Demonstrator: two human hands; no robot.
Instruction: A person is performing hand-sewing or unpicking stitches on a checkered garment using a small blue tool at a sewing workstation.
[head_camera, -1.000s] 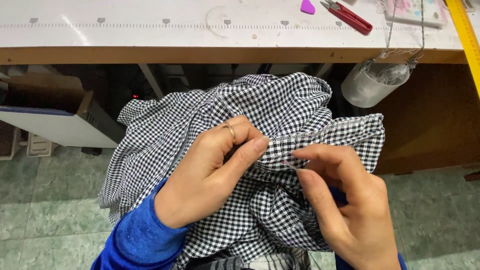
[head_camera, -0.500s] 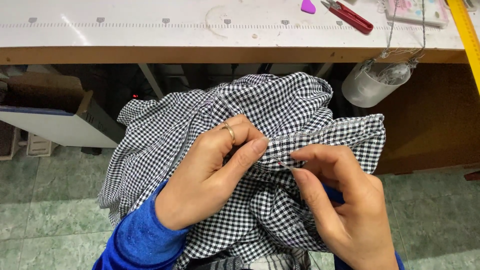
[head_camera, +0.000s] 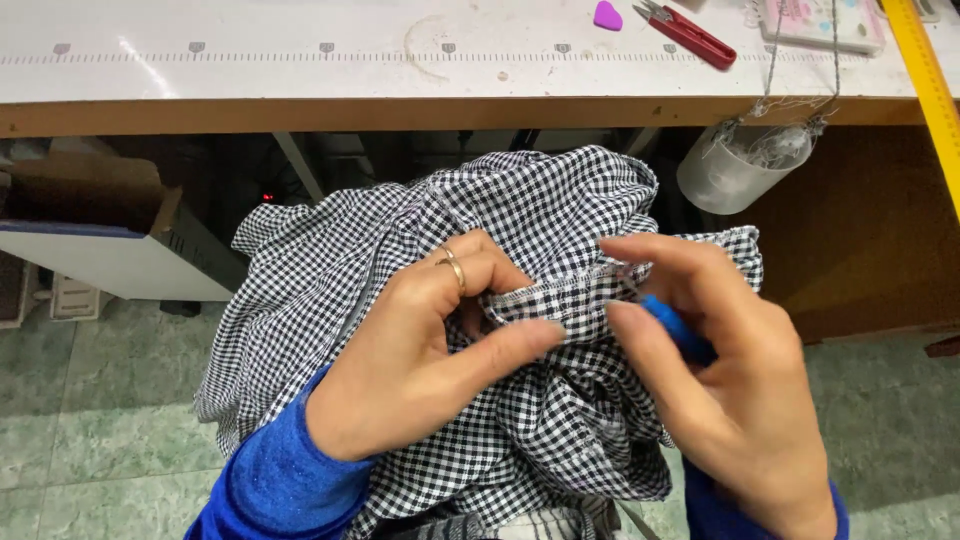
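A black-and-white checked fabric piece (head_camera: 520, 210) lies bunched in my lap below the table edge. My left hand (head_camera: 420, 360), with a gold ring on one finger, pinches a stitched seam edge of the fabric between thumb and forefinger. Just to its right, my right hand (head_camera: 730, 390) grips a small blue-handled tool (head_camera: 680, 330) and holds its tip against the same seam. The tool's tip is hidden by my fingers. Both sleeves are bright blue.
A white worktable (head_camera: 300, 60) with a wooden edge runs across the top, carrying red thread snips (head_camera: 685, 30), a purple chalk piece (head_camera: 607, 15) and a yellow ruler (head_camera: 925, 70). A clear plastic cup (head_camera: 730, 170) hangs under the table edge. Green tiled floor lies below.
My right hand has turned and lifted, so the blue tool handle now shows between its fingers. The left hand keeps its pinch on the seam.
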